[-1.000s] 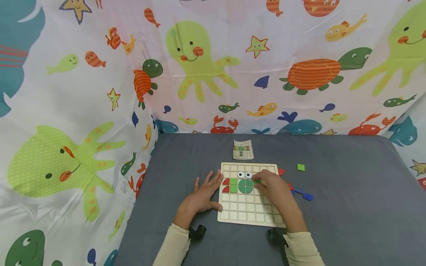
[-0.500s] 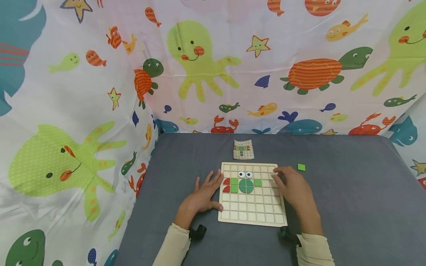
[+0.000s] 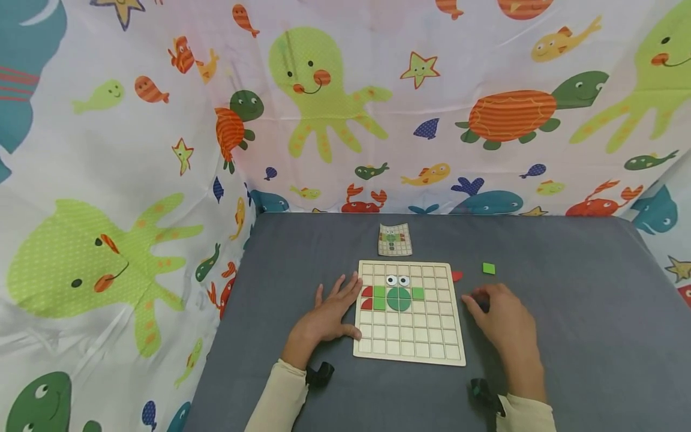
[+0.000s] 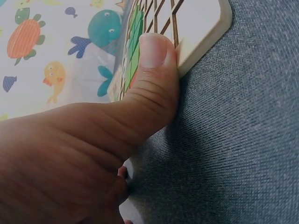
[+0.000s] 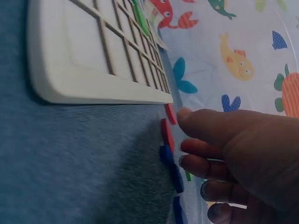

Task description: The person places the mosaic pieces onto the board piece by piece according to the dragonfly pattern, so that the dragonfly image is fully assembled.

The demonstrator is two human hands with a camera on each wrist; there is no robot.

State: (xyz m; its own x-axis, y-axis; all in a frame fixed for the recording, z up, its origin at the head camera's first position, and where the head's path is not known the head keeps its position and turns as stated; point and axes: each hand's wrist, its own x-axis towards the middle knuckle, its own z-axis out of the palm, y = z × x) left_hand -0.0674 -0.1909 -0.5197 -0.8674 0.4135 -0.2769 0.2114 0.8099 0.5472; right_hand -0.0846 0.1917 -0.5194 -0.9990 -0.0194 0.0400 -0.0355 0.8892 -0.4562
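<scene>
A pale wooden grid board (image 3: 410,331) lies on the table. In it sit two white eye pieces (image 3: 391,280), a dark green circle (image 3: 399,299) of quarter pieces, light green squares (image 3: 379,291) and red curved pieces (image 3: 367,304). My left hand (image 3: 324,321) rests at the board's left edge, fingers spread; its thumb (image 4: 154,60) lies on the edge in the left wrist view. Right of the board, my right hand (image 3: 507,324) hovers over loose pieces, fingers loosely bent, nothing visible between them. Near its fingertips in the right wrist view are red pieces (image 5: 167,134) and blue pieces (image 5: 175,175).
Behind the board lies a small pattern card (image 3: 394,240) with a printed figure. One light green square (image 3: 488,268) lies at the right, and a red piece (image 3: 457,275) sits by the board's right edge. A curtain (image 3: 335,120) with sea animals hangs behind the grey table (image 3: 583,300).
My right hand let go of a light green square in the grid right of the circle, then moved right, off the board, to the loose pieces. My left hand stayed at the board's edge.
</scene>
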